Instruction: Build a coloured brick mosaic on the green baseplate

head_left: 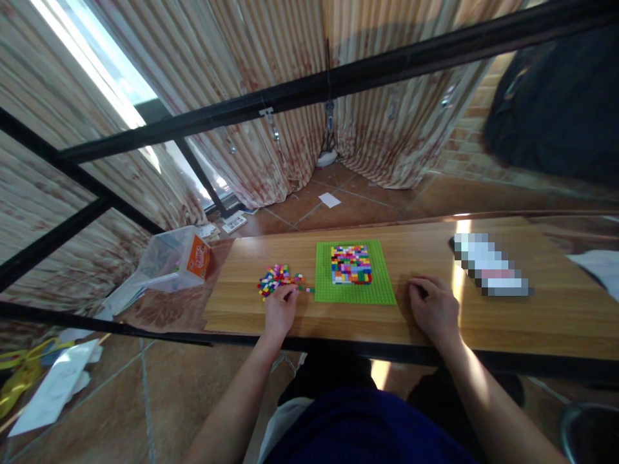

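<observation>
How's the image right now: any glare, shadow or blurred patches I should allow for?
Head view: daylight glares through the curtain gap; a sunlit strip crosses the table by the right hand, which casts a shadow; pixelation hides an item farther right; loose bricks at the left hand show too small for fine detail.

Bright window (110,59), sun-streaked table (459,278), edge distortion
</observation>
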Demonstrator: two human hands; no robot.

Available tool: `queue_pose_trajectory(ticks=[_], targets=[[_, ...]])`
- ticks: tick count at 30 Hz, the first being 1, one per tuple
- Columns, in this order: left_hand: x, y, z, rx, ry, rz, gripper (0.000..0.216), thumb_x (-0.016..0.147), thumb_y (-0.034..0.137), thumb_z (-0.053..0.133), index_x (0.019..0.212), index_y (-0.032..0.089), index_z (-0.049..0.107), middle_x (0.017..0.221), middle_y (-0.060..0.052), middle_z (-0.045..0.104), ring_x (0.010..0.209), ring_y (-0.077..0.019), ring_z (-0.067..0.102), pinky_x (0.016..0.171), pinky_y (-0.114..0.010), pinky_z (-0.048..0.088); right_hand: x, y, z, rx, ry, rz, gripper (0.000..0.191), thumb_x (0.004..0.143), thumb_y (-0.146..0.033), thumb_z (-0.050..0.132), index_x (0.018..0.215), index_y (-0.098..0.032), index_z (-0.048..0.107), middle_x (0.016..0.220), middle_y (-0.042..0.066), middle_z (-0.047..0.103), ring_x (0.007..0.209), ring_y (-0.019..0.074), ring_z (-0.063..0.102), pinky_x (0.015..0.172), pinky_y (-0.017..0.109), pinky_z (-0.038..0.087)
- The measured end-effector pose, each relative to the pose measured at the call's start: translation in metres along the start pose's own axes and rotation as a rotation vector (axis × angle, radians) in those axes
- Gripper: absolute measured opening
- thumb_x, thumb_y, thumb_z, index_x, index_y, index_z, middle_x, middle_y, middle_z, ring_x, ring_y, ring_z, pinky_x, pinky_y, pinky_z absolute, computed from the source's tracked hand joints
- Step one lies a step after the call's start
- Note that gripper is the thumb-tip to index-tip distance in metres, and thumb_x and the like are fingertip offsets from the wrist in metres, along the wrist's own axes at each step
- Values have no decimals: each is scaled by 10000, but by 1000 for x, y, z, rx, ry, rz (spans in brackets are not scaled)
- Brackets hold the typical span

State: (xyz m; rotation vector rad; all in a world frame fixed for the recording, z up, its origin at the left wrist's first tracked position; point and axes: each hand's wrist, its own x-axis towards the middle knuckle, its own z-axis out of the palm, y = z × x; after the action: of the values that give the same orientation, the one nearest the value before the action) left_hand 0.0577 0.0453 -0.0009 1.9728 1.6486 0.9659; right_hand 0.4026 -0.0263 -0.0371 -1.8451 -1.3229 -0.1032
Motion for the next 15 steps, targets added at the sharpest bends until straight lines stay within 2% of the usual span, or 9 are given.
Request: queue_pose_trajectory(ticks=[6,15], targets=[[2,-2,1,40,13,15,157,904,185,599,941,201,751,972,-47,779,902,-182,717,886,-324,563,0,-1,0,-3,2,1,245,863,-308,524,850,-197,742,983,109,720,937,252,641,872,424,534],[3,6,2,235,-11,96,237,969,195,501,1063,180,718,1038,-101,733,975,-222,688,893,-345,551,0,-1,-1,-15,-10,10,249,862,-315,522,852,-197,741,988,107,719,956,258,635,878,422,527]])
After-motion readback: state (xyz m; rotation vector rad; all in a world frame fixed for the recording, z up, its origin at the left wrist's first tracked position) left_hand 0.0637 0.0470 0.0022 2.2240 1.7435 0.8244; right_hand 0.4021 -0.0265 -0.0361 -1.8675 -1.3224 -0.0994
